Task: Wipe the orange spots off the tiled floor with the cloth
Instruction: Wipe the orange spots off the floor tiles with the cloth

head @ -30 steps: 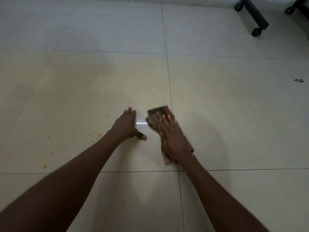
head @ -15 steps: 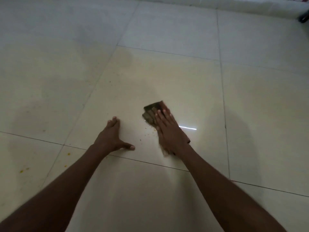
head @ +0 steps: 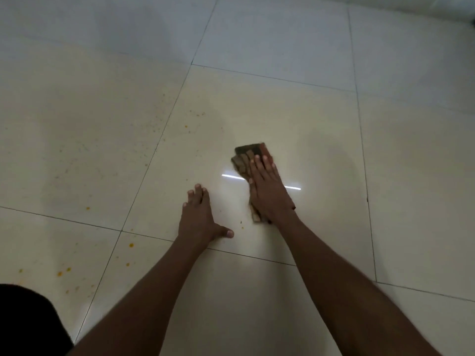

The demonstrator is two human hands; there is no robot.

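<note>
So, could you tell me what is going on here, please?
A person is wiping a tiled floor. The right hand presses a folded cloth flat on a tile, fingers straight. The left hand rests open on the floor beside it. Orange spots remain to the left, not yet wiped.

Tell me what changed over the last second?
The view swung, so more orange spots show at left. The right hand still presses the cloth flat, the left hand still braces on the floor. Nothing taken or let go.
</note>
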